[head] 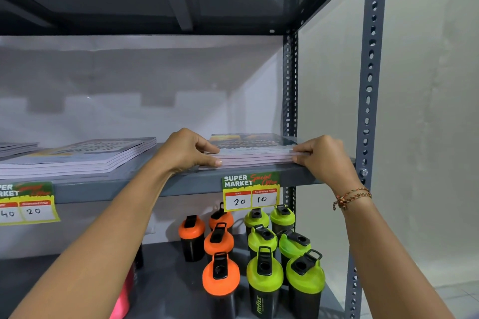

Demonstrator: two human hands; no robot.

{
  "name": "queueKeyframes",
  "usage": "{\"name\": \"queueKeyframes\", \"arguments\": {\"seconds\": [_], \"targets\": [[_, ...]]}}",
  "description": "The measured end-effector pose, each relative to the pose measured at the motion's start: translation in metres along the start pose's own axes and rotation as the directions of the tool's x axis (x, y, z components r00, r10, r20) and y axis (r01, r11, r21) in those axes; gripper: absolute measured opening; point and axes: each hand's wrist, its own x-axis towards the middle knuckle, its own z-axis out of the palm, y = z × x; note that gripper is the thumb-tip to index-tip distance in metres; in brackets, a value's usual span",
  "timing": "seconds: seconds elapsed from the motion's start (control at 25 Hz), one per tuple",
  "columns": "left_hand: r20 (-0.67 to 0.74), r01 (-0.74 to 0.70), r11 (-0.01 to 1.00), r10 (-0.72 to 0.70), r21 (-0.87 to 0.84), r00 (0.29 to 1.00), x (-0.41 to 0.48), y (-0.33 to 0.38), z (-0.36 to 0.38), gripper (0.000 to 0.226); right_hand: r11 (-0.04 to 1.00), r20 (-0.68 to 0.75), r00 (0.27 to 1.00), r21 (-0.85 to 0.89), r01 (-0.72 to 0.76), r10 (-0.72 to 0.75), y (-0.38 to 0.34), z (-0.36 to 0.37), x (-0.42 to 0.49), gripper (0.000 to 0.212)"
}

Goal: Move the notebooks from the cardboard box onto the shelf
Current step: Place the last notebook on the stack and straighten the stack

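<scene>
A small stack of notebooks (255, 151) with dark, orange-printed covers lies flat at the right end of the grey metal shelf (181, 184). My left hand (189, 150) grips the stack's left side, thumb under and fingers on top. My right hand (324, 155) holds its right front corner in the same way. A taller pile of notebooks (85, 156) rests on the same shelf to the left, and the edge of a third pile (15, 147) shows at the far left. The cardboard box is out of view.
Price tags (251, 191) hang from the shelf's front edge. On the lower shelf stand several shaker bottles with orange lids (220, 274) and green lids (264, 274). A perforated upright post (369, 101) borders the right side, with a pale wall beyond.
</scene>
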Motion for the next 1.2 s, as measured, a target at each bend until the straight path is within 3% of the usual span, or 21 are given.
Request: {"name": "queueKeyframes", "arguments": {"seconds": [0.6, 0.88, 1.0, 1.2], "targets": [[0.01, 0.001, 1.0, -0.001, 0.028, 1.0, -0.007, 0.007, 0.003, 0.045, 1.0, -0.002, 1.0, 0.009, -0.025, 0.025, 0.003, 0.0, -0.002, 0.028], [-0.192, 0.09, 0.994, -0.099, -0.058, 0.976, -0.014, 0.011, 0.016, 0.047, 0.999, 0.045, 0.998, -0.004, -0.048, 0.048, 0.004, -0.003, 0.004, 0.028], [-0.215, 0.154, 0.978, -0.182, -0.142, 0.959, -0.012, 0.013, 0.018, 0.048, 0.999, 0.052, 0.998, -0.001, -0.041, 0.041, 0.001, -0.004, 0.005, 0.028], [-0.265, 0.169, 0.978, -0.196, -0.121, 0.944, -0.013, 0.01, 0.019, 0.047, 1.0, 0.076, 0.997, 0.017, -0.011, 0.01, -0.002, -0.001, 0.01, 0.028]]}}
